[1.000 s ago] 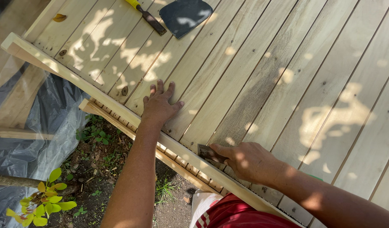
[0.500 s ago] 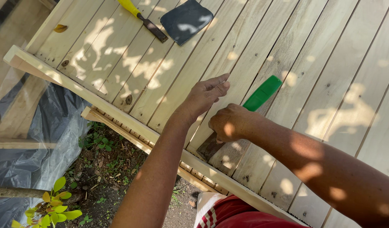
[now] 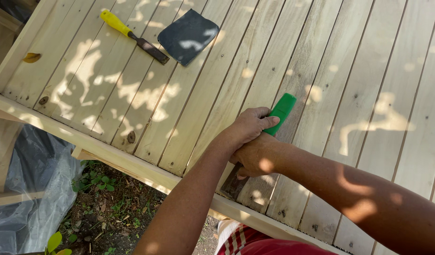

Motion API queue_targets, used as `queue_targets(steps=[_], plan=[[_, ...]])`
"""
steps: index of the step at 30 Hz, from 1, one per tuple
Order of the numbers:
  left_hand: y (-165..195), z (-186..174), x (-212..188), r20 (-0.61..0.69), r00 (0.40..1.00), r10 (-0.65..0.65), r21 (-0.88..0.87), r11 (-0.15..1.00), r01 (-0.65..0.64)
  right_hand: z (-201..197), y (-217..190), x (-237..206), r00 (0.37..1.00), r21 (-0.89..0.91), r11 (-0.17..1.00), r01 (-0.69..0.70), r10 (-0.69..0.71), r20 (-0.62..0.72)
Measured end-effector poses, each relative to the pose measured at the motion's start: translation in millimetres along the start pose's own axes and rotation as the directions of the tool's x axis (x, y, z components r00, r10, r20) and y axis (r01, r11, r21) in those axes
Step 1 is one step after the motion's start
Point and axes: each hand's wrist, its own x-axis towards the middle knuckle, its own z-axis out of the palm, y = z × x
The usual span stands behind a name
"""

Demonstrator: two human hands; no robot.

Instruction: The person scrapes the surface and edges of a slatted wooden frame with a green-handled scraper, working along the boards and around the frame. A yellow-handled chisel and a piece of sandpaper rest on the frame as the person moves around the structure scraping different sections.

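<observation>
A broad worktop of pale wooden slats [image 3: 359, 71] fills most of the view, its planks running diagonally and dappled with sun and leaf shadow. Along its near edge runs a wooden frame rail [image 3: 113, 153], and below that lies bare ground with small green weeds [image 3: 97, 182] and a sheet of grey plastic [image 3: 24, 189] to the left. At the bottom edge shows a bit of red striped cloth [image 3: 255, 243] (part of the person's clothing, by the look of it).

Both forearms reach in from below and meet near the middle of the slats. The right hand [image 3: 255, 158] is wrapped tightly around the lower part of a green-handled scraper [image 3: 279, 113], and the left hand [image 3: 250, 125] lies closed over the top of the right one, its fingers against the green handle. The scraper's dark blade [image 3: 234, 185] sticks out below the hands and rests on a slat just beside the frame rail.

Well apart, near the far left of the worktop, lie a dark sanding pad [image 3: 188, 35] and, touching its corner or just beside it, a yellow-handled scraper [image 3: 132, 35]. A dry yellow leaf [image 3: 31, 57] sits at the left edge.
</observation>
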Motion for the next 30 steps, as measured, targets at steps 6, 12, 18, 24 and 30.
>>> queue_targets(steps=[6,12,18,24,30], plan=[[-7,-9,-11,-0.034,0.999,0.026,-0.174,0.984,-0.031,-15,-8,4,0.997,-0.015,1.000,0.002,-0.001,0.080],[-17,-24,-25,-0.149,0.985,0.087,-0.186,0.976,-0.115,-24,-21,12,0.997,-0.076,0.996,0.047,-0.042,0.060],[-7,-38,-32,-0.106,0.993,0.057,-0.263,0.961,-0.083,7,-12,-8,0.809,-0.020,0.981,0.193,-0.171,-0.562],[5,-31,-42,-0.214,0.964,0.159,-0.409,0.882,-0.236,52,-16,-24,0.573,0.822,0.529,0.210,0.615,-0.542],[12,-11,-44,-0.229,0.955,0.189,-0.373,0.889,-0.265,52,-24,-11,0.887,0.987,0.156,0.046,0.448,-0.112]])
